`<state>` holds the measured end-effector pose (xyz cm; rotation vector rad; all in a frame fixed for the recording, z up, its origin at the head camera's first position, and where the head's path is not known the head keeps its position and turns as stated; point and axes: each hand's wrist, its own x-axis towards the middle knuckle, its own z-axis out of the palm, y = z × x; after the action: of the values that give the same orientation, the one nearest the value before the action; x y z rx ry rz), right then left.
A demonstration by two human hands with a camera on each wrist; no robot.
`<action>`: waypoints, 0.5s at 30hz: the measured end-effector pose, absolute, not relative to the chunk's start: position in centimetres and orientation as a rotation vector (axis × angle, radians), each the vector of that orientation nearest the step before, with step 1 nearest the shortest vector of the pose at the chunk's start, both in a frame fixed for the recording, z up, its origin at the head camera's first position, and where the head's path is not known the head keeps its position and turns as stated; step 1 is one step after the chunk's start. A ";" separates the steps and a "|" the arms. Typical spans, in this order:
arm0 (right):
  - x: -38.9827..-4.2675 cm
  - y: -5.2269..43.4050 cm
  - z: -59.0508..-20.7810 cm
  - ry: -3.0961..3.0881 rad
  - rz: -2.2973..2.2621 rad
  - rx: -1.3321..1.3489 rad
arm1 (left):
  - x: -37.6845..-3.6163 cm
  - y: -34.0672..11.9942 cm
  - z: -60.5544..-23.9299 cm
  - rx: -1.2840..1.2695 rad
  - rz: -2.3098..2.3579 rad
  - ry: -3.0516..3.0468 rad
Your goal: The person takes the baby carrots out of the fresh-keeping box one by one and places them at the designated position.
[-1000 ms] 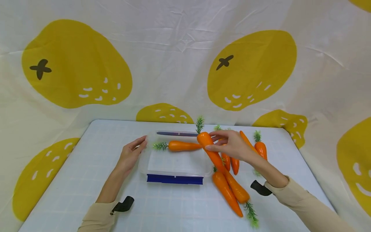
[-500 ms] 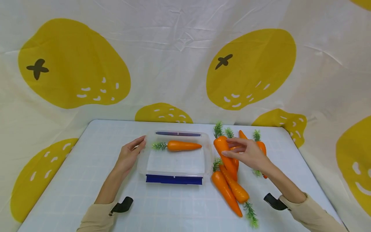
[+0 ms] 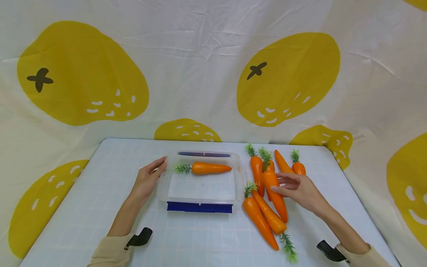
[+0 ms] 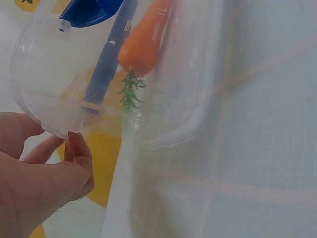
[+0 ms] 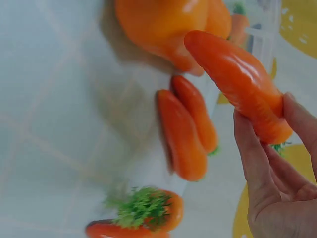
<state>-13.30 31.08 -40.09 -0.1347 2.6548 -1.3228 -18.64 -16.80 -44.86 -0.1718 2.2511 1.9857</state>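
My left hand [image 3: 149, 180] is at the left end of a clear plastic container [image 3: 200, 193] with blue clips. In the left wrist view, thumb and fingers [image 4: 79, 157] pinch its edge. Inside the container lies one orange carrot [image 3: 211, 168], green top toward the left. My right hand [image 3: 304, 191] holds another carrot [image 3: 275, 196] near its leafy end, above or beside the loose ones. The right wrist view shows this held carrot [image 5: 240, 82] between thumb and fingers, its tip pointing away from the palm.
Right of the container, several carrots lie on the white table [image 3: 186, 241], including one carrot [image 3: 260, 222] at the front and another carrot [image 3: 256, 172] at the back. Farther right is a carrot [image 3: 298, 169] near the right hand. A fruit-patterned cloth [image 3: 193, 74] hangs behind.
The right hand has carried its carrot from over the container's right side rightward and toward me, to the loose carrots. The left hand has stayed at the container's left end.
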 end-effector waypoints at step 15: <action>-11.0 34.2 -43.3 2.614 -1.336 0.113 | -18.7 -16.8 -45.0 -0.176 1.971 2.258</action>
<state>-10.95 34.18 -43.26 0.1129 2.6135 -1.3363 -18.68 -16.76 -44.96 -0.1762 2.2581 1.9710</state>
